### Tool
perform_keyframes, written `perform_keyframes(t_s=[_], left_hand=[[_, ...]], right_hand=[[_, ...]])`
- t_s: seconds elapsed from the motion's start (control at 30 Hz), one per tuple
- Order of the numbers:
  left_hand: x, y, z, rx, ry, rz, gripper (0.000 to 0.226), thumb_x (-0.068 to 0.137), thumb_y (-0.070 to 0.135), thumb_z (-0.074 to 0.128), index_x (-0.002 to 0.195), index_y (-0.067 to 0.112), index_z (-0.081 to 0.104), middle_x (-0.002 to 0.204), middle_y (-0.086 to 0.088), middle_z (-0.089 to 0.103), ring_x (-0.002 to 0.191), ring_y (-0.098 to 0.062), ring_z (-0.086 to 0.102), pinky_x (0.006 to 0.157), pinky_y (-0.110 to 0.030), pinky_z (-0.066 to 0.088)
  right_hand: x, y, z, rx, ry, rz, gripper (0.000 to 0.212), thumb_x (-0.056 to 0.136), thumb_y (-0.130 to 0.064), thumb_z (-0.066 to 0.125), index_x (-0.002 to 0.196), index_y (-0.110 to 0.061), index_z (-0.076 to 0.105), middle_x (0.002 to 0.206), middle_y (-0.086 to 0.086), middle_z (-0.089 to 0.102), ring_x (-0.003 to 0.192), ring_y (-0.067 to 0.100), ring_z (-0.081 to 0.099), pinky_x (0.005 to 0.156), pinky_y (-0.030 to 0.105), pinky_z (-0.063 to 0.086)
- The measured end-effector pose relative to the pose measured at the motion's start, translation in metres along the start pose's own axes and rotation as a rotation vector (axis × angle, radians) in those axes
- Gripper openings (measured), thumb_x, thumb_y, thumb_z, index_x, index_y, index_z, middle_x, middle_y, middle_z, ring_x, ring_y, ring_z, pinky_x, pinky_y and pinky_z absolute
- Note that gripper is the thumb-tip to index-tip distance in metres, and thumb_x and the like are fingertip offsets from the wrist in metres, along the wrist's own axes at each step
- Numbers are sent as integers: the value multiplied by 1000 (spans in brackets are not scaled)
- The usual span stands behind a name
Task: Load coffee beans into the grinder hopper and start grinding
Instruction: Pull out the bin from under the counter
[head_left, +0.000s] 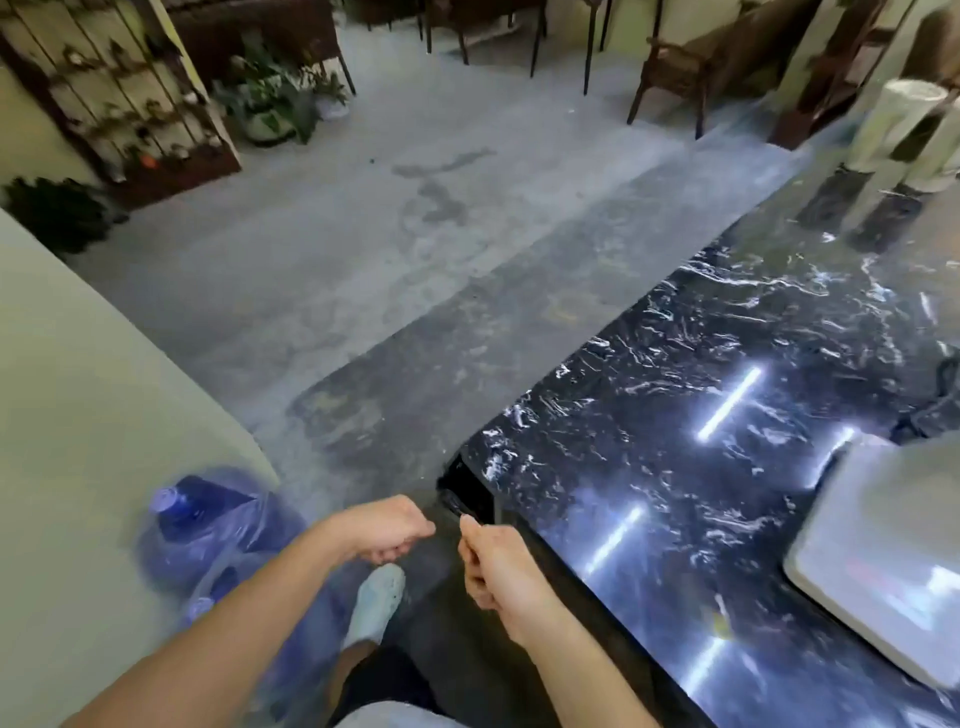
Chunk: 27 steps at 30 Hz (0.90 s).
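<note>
Grinder, beans: neither visible. Right hand (491, 561) pinched on a small dark item at the worktop (675, 389) corner; left hand (387, 527) curled, empty, nearby.

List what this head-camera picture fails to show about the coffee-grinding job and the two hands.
- Grinder, hopper, beans: none identifiable in the head view.
- Grey appliance: cut off by the right edge, blurred.
- Right hand: curled, pinching something small, too blurred to name.
- Left hand: fingers curl under, contents hidden.
- Blue water jugs: motion-blurred.

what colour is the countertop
Black marble with white veining, glossy, seen in the head view.
</note>
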<state>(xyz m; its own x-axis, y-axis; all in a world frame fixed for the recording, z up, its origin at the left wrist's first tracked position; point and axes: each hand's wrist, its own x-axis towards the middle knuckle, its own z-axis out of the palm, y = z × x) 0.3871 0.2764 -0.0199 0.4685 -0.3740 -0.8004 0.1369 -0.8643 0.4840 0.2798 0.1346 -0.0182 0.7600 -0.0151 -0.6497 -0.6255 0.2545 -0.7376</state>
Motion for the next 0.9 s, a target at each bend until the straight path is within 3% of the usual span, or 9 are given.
perform_keyframes(t_s=[0.07, 0.1, 0.13, 0.2, 0.37, 0.47, 0.53, 0.63, 0.9], left_hand=[[42, -35, -42, 157, 47, -26, 40, 97, 23, 44, 66, 3, 57, 63, -22, 53, 49, -31, 50, 47, -37, 33], [66, -51, -62, 237, 60, -45, 41, 98, 23, 43, 81, -8, 64, 80, -33, 61, 68, -41, 61, 56, -42, 41], [89, -66, -81, 302, 72, -45, 42, 98, 23, 43, 94, -13, 64, 99, -36, 64, 89, -45, 64, 68, -42, 47], [121, -91, -110, 421, 48, -40, 42, 95, 26, 45, 104, -11, 63, 112, -32, 64, 102, -43, 62, 81, -39, 50], [201, -124, -159, 666, -121, 18, 36, 88, 23, 49, 108, -4, 63, 113, -28, 65, 100, -42, 64, 83, -43, 56], [249, -122, -175, 772, -192, 79, 30, 87, 19, 50, 104, -2, 63, 111, -28, 64, 96, -42, 64, 75, -41, 54], [281, -117, -178, 848, -218, 135, 29, 88, 20, 51, 105, -1, 63, 111, -27, 63, 95, -42, 64, 71, -40, 52], [346, -109, -167, 965, -251, 231, 29, 86, 16, 53, 107, 0, 64, 113, -27, 64, 98, -43, 65, 68, -37, 49], [492, -99, -84, 1151, -289, 556, 27, 90, 13, 51, 113, 3, 62, 117, -20, 61, 104, -38, 61, 81, -43, 51]], right_hand=[[58, 0, 38, -164, 76, -20, 48, 94, -32, 43, 48, -22, 38, 46, -4, 32, 38, 8, 29, 40, 22, 23], [86, 1, 54, -258, 130, -13, 48, 94, -33, 43, 48, -22, 37, 48, -3, 33, 43, 10, 33, 46, 24, 27], [114, 0, 69, -359, 186, 10, 48, 93, -33, 43, 47, -20, 37, 49, -3, 35, 48, 13, 38, 53, 25, 30], [161, -1, 88, -552, 272, 82, 49, 92, -33, 45, 46, -16, 37, 48, -3, 39, 58, 19, 45, 59, 29, 30], [253, -3, 105, -691, 375, 200, 45, 87, -30, 50, 47, -13, 39, 46, -3, 43, 57, 21, 48, 53, 29, 28], [299, 0, 95, -708, 430, 243, 43, 85, -27, 52, 48, -12, 39, 46, -3, 44, 45, 10, 42, 49, 32, 24], [329, 8, 81, -711, 482, 266, 41, 85, -23, 51, 47, -15, 36, 47, -1, 46, 45, 11, 44, 48, 30, 25], [382, 35, 52, -717, 551, 357, 34, 82, -22, 49, 50, -16, 39, 64, 8, 57, 59, 28, 54, 53, 26, 36], [482, 116, -24, -721, 620, 444, 22, 80, -10, 51, 60, -3, 48, 69, 17, 56, 61, 30, 49, 56, 30, 36]])
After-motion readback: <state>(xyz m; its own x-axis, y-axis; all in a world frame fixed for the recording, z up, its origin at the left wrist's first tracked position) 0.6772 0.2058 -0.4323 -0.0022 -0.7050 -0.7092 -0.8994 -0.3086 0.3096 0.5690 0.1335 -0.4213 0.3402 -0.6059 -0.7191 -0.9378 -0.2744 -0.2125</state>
